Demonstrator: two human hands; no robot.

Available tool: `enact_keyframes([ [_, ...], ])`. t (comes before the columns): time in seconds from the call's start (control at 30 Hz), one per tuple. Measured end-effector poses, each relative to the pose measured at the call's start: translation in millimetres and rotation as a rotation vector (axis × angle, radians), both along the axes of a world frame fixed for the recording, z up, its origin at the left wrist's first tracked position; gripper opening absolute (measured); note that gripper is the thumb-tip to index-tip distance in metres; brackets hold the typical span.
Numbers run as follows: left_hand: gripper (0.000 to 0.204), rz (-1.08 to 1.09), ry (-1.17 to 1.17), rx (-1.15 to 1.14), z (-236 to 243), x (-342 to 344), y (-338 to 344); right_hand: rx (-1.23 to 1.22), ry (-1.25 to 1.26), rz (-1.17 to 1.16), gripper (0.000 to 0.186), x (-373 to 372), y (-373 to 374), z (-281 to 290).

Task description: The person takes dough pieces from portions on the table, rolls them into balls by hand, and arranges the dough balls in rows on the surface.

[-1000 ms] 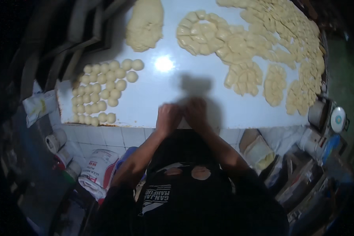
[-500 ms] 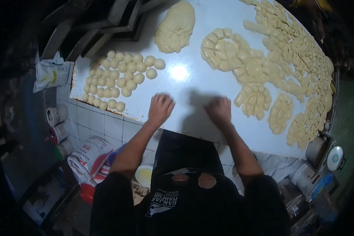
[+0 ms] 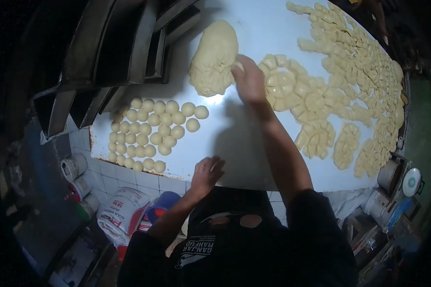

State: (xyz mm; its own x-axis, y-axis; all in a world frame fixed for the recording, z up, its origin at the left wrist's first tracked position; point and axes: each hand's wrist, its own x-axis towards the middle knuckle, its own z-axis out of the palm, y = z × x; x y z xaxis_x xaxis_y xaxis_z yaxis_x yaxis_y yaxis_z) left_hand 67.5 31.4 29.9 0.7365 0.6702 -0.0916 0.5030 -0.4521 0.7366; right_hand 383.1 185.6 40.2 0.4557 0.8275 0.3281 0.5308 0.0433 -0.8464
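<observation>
At the far middle of the white table (image 3: 187,148) lies a large, smooth lump of dough (image 3: 214,57) with a rough near end. My right hand (image 3: 251,82) reaches to the right side of this lump, its thumb and fingers closed on a pale bit of dough at the lump's edge. Close to the near edge, my left hand (image 3: 207,175) rests palm down with curled fingers. Whatever lies under its palm is hidden. To the left, several small round dough balls (image 3: 154,119) sit in close rows, apart from both hands.
Flattened, divided dough pieces (image 3: 316,138) spread over the table's right side. Dark metal trays (image 3: 100,52) overhang the far left corner. Below the left edge are white tubs (image 3: 75,166), a printed sack (image 3: 122,213) and a purple bowl (image 3: 165,203). A pot (image 3: 389,172) stands off the right corner.
My right hand has moved forward from the near edge to the large dough lump. The left hand remains near the front edge. The whole view has shifted, with the table lower in it.
</observation>
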Motion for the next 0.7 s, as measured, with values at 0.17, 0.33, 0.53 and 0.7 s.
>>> enact_keyframes([
  [0.17, 0.020, 0.060, -0.146, 0.090, 5, 4, 106, -0.390, -0.269, 0.214, 0.022, -46, -58, -4],
  [0.33, 0.016, 0.049, -0.078, 0.574, 38, 140, 263, -0.832, 0.223, 0.195, 0.028, -122, -237, 35],
  [0.53, 0.013, -0.301, -0.013, 0.314, 50, 104, 85, -0.662, -0.392, 0.445, 0.015, -75, -350, 7],
  [0.7, 0.019, -0.221, 0.026, 0.160, 6, 37, -61, -0.272, -0.559, 0.550, 0.019, 18, -275, -30],
])
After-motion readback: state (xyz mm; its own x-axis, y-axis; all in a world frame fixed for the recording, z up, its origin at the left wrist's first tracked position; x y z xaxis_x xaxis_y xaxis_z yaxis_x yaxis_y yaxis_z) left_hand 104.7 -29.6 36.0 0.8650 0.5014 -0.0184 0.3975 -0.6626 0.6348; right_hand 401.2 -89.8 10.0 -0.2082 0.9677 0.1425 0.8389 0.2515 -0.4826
